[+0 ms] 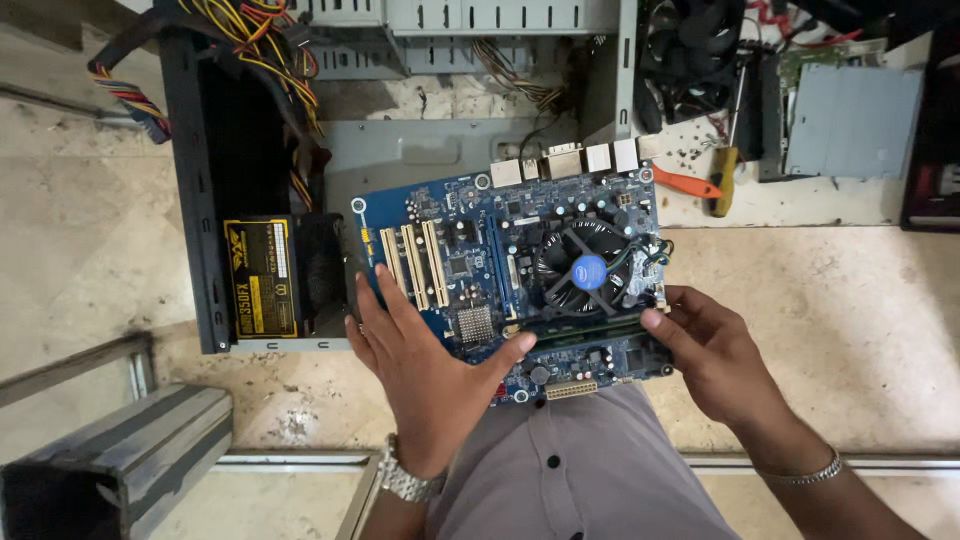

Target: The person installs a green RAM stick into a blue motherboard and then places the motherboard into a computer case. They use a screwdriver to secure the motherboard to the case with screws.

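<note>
A blue motherboard (470, 250) with a round black cooler fan (585, 268) and cream expansion slots is held level above the floor, in front of an open computer case (400, 150). My left hand (425, 365) lies flat on the board's near left corner, thumb touching the left end of a long dark green memory stick (585, 328). My right hand (715, 355) grips the board's near right edge, thumb on the stick's right end. The stick lies along a slot near the board's front edge.
The case holds a black power supply (262, 278) with yellow and black cables (260, 45). An orange-handled tool (685, 183), a yellow-handled screwdriver (722, 180), a grey drive (850, 120) and a loose fan (690, 50) lie at the right. A grey box (120, 460) stands at lower left.
</note>
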